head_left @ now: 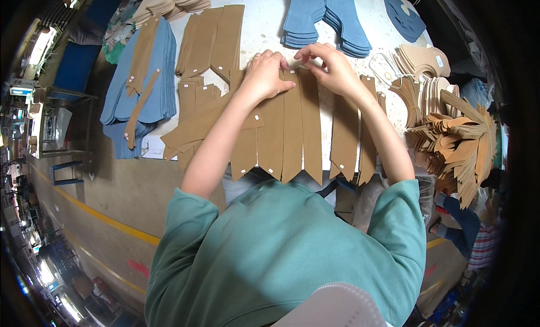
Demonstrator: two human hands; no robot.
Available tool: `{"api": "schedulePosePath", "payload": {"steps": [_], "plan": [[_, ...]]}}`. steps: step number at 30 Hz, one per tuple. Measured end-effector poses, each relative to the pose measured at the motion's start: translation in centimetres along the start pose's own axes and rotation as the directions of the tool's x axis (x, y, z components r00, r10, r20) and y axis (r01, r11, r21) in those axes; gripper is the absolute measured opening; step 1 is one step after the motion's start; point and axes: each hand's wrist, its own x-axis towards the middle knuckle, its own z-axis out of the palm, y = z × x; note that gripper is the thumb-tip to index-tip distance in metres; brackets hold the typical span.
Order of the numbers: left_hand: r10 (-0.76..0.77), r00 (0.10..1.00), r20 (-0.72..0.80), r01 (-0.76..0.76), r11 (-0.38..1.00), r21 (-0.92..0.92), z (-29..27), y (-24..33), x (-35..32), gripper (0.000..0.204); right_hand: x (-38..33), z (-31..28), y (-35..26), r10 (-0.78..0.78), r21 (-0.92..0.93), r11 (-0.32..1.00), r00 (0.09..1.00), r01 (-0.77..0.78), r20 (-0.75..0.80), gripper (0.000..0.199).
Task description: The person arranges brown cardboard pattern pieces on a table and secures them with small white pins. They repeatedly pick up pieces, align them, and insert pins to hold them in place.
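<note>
A row of brown leather strips [270, 137] with pointed, notched lower ends lies in front of me, small white stickers on several of them. My left hand [265, 75] rests over the upper ends of these strips, its thumb stretched out to the right and apart from the fingers. Just to its right, my right hand [331, 70] is closed in a pinch at the top of the row. What its fingertips hold, if anything, is too small to make out. More brown strips [345, 138] lie under my right forearm, and others [211, 124] lie crosswise beneath my left.
Blue leather pieces [163, 74] are stacked at the left, with two narrow brown strips on top. Brown panels [214, 37] and blue stacks [301, 20] lie farther back on the white table [261, 28]. Tan bundles [455, 141] crowd the right edge. A person's legs [458, 225] show beyond.
</note>
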Motion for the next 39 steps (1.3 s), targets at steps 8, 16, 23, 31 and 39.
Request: {"api": "schedulePosePath", "payload": {"steps": [8, 16, 23, 31, 39], "plan": [[-0.161, 0.983, 0.093, 0.185, 0.898, -0.399, 0.0, 0.0, 0.2, 0.029, -1.3, 1.9, 0.1, 0.009, 0.142, 0.99, 0.987, 0.014, -0.158, 0.032], [-0.205, 0.953, 0.223, 0.303, 0.672, -0.675, 0.3, -0.5, 0.6, 0.022, -1.6, 2.8, -0.4, 0.112, 0.136, 0.988, 0.952, -0.075, -0.284, 0.026], [-0.217, 0.95, 0.225, 0.312, 0.595, -0.74, 0.0, 0.2, 0.4, 0.016, -1.6, 2.8, -0.7, 0.154, 0.143, 0.983, 0.941, -0.116, -0.3, 0.025], [-0.238, 0.945, 0.225, 0.323, 0.565, -0.759, 0.0, 0.6, 0.1, 0.018, -1.9, 3.4, -0.9, 0.235, 0.212, 0.962, 0.918, -0.172, -0.321, 0.021], [-0.248, 0.952, 0.177, 0.298, 0.635, -0.712, 0.9, 0.2, 0.4, 0.019, -1.9, 3.7, -0.9, 0.314, 0.285, 0.931, 0.898, -0.228, -0.309, 0.021]]}}
